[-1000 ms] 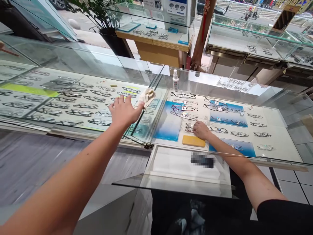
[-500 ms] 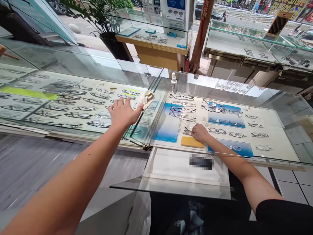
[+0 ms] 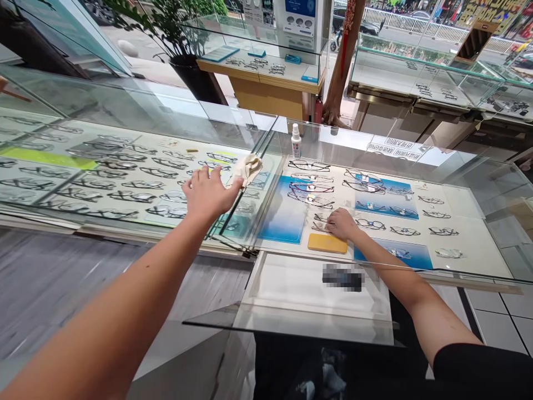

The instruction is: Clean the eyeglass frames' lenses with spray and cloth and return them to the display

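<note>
My right hand (image 3: 341, 224) reaches into the case, fingers curled at the end of a pair of glasses (image 3: 320, 225); I can't tell whether they pinch it. I'd judge I'm handling that one frame low on the board, and any move from here calls for a light touch, so its thin arms don't snag the frame behind. Just on my side of those fingertips lies a yellow slab (image 3: 327, 243), and to their left a blue mat (image 3: 280, 222). My left hand (image 3: 211, 191) is spread open over the glass, thumb against a crumpled cream cloth (image 3: 249, 169). Beyond my right fingers stands a white spray bottle (image 3: 296, 142), its label too small to read. Past it, printed strips (image 3: 395, 149) carry characters I can't make out; farthest, a blue-and-white poster (image 3: 300, 22) is equally illegible.
</note>
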